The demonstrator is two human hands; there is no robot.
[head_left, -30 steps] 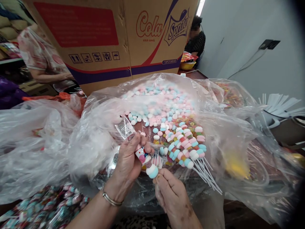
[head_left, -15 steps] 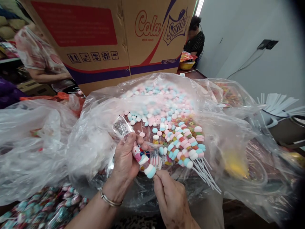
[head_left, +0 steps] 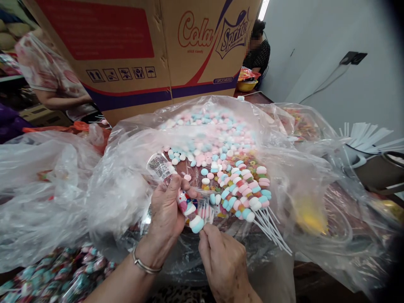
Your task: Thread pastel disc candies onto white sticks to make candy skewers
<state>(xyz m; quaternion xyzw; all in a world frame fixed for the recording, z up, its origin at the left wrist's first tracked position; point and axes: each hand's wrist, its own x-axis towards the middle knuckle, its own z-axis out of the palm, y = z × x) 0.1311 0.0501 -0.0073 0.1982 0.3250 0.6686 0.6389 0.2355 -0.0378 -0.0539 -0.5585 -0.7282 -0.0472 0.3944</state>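
Note:
My left hand is wrapped round a clear printed wrapper, whose labelled end sticks out above the thumb. Inside the wrapper is a candy skewer, with its white and blue end piece showing below my fingers. At that lower end my right hand pinches with thumb and forefinger; the stick there is hidden by the fingers. Just to the right lies a pile of candy skewers in pink, white and blue, their white sticks pointing down and right.
Loose candies lie under clear plastic ahead. Behind stands a large cardboard box. Wrapped candies are heaped at the lower left, and white sticks stand in a container at the right. Two people are in the background.
Both hands are nearly where they were. My right hand and the lower end of the candy skewer have shifted slightly left and up.

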